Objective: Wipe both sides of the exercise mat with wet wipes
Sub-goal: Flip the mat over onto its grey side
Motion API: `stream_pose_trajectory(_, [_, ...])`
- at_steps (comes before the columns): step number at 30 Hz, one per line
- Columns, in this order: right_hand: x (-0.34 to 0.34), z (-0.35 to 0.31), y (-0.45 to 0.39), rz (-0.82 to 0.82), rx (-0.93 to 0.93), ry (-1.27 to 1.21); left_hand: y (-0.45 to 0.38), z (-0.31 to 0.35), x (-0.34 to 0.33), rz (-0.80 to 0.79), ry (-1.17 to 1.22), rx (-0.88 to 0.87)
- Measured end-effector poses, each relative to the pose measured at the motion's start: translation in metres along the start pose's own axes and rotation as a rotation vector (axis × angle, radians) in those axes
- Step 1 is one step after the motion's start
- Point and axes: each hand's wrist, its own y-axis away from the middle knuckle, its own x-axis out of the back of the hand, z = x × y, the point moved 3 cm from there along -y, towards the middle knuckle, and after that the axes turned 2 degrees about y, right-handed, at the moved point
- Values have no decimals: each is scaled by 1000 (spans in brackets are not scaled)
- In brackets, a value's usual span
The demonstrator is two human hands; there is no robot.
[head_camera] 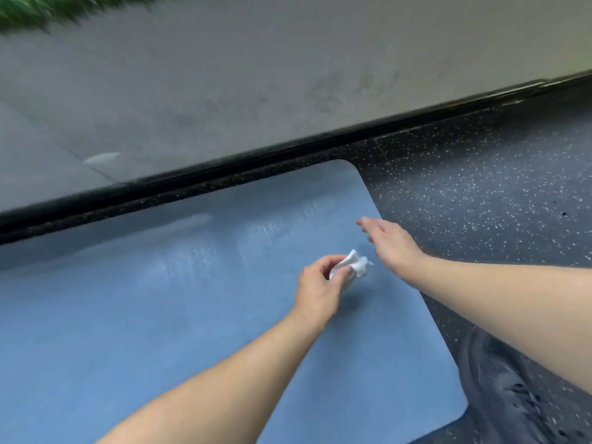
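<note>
The blue exercise mat [134, 315] lies flat on a dark speckled rubber floor [480, 187], with its far edge close along a black threshold strip [224, 174] and grey pavement [224, 75] beyond it. The upper face of the mat carries pale wet-looking streaks near the far corner, so I judge that this side is already partly wiped — perhaps fully, but the picture is blurred and I cannot say how much of the surface is covered. Nothing shows that the mat is turned over yet, so the second side seems to be left.

The left hand [317, 290] holds a crumpled white wet wipe [354, 265] just above the mat, pinching it between the thumb and the curled fingers. The right hand [389, 240] reaches over the right edge of the mat with fingers straight and close together, holding nothing — whether it touches the mat I cannot tell.

By count: one mat, one wipe, two hands, and one dark sports shoe [512, 386] at the lower right, beside the near corner of the mat.
</note>
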Motion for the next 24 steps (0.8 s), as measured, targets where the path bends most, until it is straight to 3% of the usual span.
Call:
stream_pose_trajectory(3, [-13, -107, 24, -346, 200, -367, -22, 76, 93, 85, -43, -142])
stream_pose_trajectory(7, [-22, -242, 59, -487, 443, -408, -2, 190, 215, 196, -101, -315])
stream_pose_trajectory(14, [-40, -373, 120, -416, 599, -449, 66, 289, 309, 207, -208, -437])
stream_pose_trajectory(20, [-28, -399, 133, -354, 645, -458, 72, 306, 326, 129, -45, -462])
stream_pose_trajectory(24, [14, -387, 140, -259, 624, -448, 49, 322, 298, 10, 57, -479])
